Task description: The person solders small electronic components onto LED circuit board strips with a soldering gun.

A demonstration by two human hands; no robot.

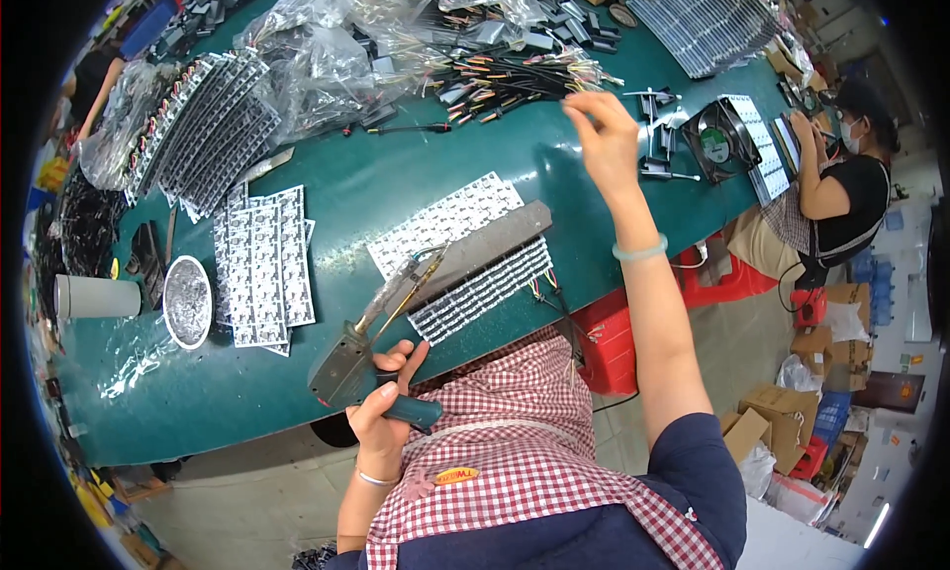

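Note:
My left hand [381,427] is wrapped round the dark green handle of a soldering gun [341,364], at the table's front edge. The gun's thin metal nozzle points up and right over a grey bar [495,245]. This bar lies across a white circuit board panel [445,222]. Below the bar, a row of narrow dark-and-white board strips [485,293] shows, with a few thin wires at its right end. My right hand [606,144] is raised, thumb and forefinger apart, with nothing visible between them. It is nearest to a pile of black cables with coloured ends [524,80].
Stacked white board panels [265,268], an oval dish [188,303] and a grey cylinder [97,297] stand left. Plastic bags [327,60] and fanned board strips [213,125] lie behind. A black fan [720,140] stands right, near a seated co-worker [841,189]. A red stool [606,347] is below.

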